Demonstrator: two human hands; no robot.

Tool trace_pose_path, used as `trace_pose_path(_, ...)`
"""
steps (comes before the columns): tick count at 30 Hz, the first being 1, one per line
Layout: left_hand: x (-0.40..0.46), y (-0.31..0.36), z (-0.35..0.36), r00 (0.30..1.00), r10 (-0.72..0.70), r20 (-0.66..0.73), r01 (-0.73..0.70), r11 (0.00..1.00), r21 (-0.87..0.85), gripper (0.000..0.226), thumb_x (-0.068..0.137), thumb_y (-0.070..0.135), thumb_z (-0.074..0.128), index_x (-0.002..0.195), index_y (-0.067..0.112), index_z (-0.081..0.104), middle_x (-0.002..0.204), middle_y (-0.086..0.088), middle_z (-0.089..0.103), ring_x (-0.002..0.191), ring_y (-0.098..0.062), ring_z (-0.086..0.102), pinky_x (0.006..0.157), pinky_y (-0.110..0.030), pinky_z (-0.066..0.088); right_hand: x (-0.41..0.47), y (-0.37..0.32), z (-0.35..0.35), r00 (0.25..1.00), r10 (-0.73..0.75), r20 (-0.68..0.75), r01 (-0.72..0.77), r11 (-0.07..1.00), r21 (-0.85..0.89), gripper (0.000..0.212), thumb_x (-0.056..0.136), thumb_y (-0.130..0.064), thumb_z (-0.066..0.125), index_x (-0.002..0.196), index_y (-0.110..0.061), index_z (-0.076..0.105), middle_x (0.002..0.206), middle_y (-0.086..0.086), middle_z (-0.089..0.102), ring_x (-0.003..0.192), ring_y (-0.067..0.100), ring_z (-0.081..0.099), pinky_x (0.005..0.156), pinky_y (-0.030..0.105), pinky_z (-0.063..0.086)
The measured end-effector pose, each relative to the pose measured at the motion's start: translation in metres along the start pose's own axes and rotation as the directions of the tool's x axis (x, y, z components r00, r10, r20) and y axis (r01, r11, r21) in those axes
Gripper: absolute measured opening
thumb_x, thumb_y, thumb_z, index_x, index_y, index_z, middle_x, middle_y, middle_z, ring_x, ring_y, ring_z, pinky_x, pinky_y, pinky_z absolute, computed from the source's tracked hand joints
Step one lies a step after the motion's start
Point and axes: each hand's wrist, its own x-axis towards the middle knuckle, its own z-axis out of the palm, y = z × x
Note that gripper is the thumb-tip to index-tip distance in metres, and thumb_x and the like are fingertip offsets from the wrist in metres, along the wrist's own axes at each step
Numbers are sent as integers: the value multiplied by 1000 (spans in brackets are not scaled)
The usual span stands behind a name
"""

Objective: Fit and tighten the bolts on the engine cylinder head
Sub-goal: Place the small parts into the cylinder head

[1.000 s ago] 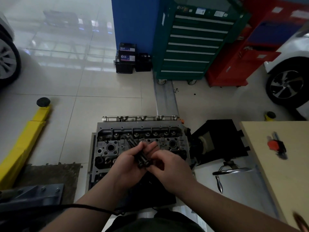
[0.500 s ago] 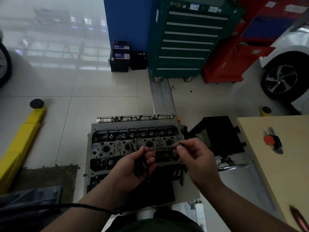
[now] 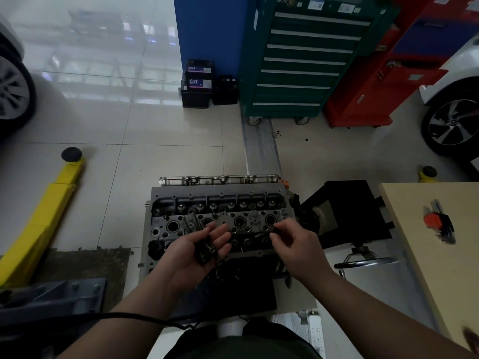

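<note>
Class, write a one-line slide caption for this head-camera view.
Left hand cradles a bundle of bolts while right hand pinches one over the cylinder head.

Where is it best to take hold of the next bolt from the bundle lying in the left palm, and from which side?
Take it by the shank end that sticks out beyond the fingertips of the left hand, coming from the far side, above the cylinder head. The bolts lie lengthwise along the open palm with their heads near its heel, so the far ends are probably the freest for a pinch grip.
</note>
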Motion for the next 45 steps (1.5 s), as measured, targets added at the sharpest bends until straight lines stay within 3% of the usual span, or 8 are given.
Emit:
trace_pose_path(6, -4, -2, -7, 1000, 12, -12, -12, 1000, -23, 28, 110, 10, 42, 131, 5, 59, 121, -19, 75, 97, -32, 78, 66, -46, 65, -6, -5, 2, 985, -148, 87, 155, 984, -90, 11, 94, -31, 65, 100, -21, 63, 82, -5, 64, 72, 12, 61, 64, 40, 53)
trace_pose_path(11, -8, -2, -12, 999, 33, -16, -34, 999, -35, 27, 108, 8, 44, 131, 3, 58, 121, -20, 75, 95, -32, 79, 67, -47, 65, -6, 1, -1, 995, -103, 5, 103, 990, -100, 7, 93, -18, 71, 98, -17, 65, 78, -6, 64, 68, 8, 59, 63, 37, 53)
trace_pose_path(17, -10, -4, -16, 1000, 26, -14, -27, 999, -35, 29, 108, 9, 44, 133, 3, 58, 123, -19, 74, 98, -32, 78, 68, -47, 65, 3, -3, 3, 989, -144, 37, 148, 973, -177, 9, 93, -25, 69, 98, -19, 66, 85, -5, 64, 78, 16, 61, 67, 37, 53)
trace_pose_path(20, -9, -8, -12, 1000, 23, -15, -23, 999, -31, 30, 108, 9, 44, 135, 3, 57, 122, -19, 75, 97, -33, 78, 67, -47, 65, 18, -7, 16, 975, -161, 151, 206, 913, -352, 11, 95, -32, 62, 98, -21, 63, 97, -7, 55, 94, 17, 55, 70, 36, 51)
trace_pose_path(24, -10, -11, -8, 1000, 17, -7, -18, 1000, -15, 33, 108, 9, 45, 138, 3, 56, 122, -19, 74, 98, -32, 78, 68, -47, 65, 28, -4, 31, 973, -9, 230, 133, 836, -532, 21, 99, -42, 55, 109, -24, 59, 108, -5, 53, 108, 19, 51, 74, 34, 46)
trace_pose_path(31, -12, -12, -8, 999, 25, -22, -25, 999, -24, 33, 108, 9, 45, 138, 2, 56, 120, -20, 75, 92, -32, 79, 66, -46, 65, 35, -9, 41, 944, -71, 321, 286, 657, -697, 20, 94, -29, 56, 112, -21, 54, 113, 1, 62, 106, 25, 57, 75, 37, 47)
trace_pose_path(38, -15, -13, -11, 999, 24, -30, -25, 999, -25, 30, 107, 9, 46, 133, 3, 60, 121, -19, 75, 90, -31, 79, 68, -46, 65, 34, -13, 51, 969, 105, 222, 78, 725, -684, 30, 97, -40, 51, 116, -18, 56, 114, 3, 62, 107, 26, 59, 71, 36, 44)
trace_pose_path(45, -15, -11, -12, 999, 19, -34, -20, 999, -39, 28, 107, 9, 46, 129, 2, 61, 120, -21, 75, 89, -32, 79, 69, -48, 65, 38, -17, 50, 973, 141, 182, 18, 740, -672, 30, 98, -44, 49, 105, -18, 63, 103, 2, 64, 99, 27, 63, 67, 34, 43)
